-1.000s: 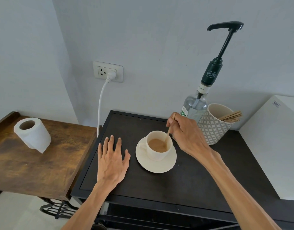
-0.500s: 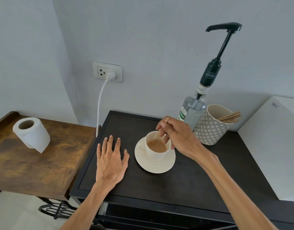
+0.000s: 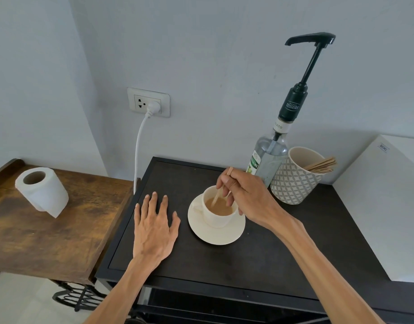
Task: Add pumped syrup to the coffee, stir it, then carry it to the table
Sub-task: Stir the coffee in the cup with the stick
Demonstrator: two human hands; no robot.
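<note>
A cream coffee cup (image 3: 216, 217) full of light brown coffee stands on its saucer (image 3: 215, 235) on the black cart top (image 3: 259, 258). My right hand (image 3: 248, 197) hovers over the cup's right rim, pinching a wooden stir stick (image 3: 217, 195) whose lower end dips into the coffee. My left hand (image 3: 154, 230) lies flat on the cart top, fingers spread, just left of the saucer. Behind the cup stands the clear syrup bottle (image 3: 268, 155) with its tall black pump (image 3: 310, 40) raised.
A patterned cup (image 3: 294, 181) holding several wooden sticks sits right of the bottle. A white box (image 3: 388, 206) fills the cart's right side. A brown wooden table (image 3: 61, 230) with a paper roll (image 3: 41, 190) stands to the left. A white cable (image 3: 137, 150) hangs from the wall socket.
My right hand has swung the stick around inside the cup, from the right rim toward the left side. My left hand has stayed flat on the cart.
</note>
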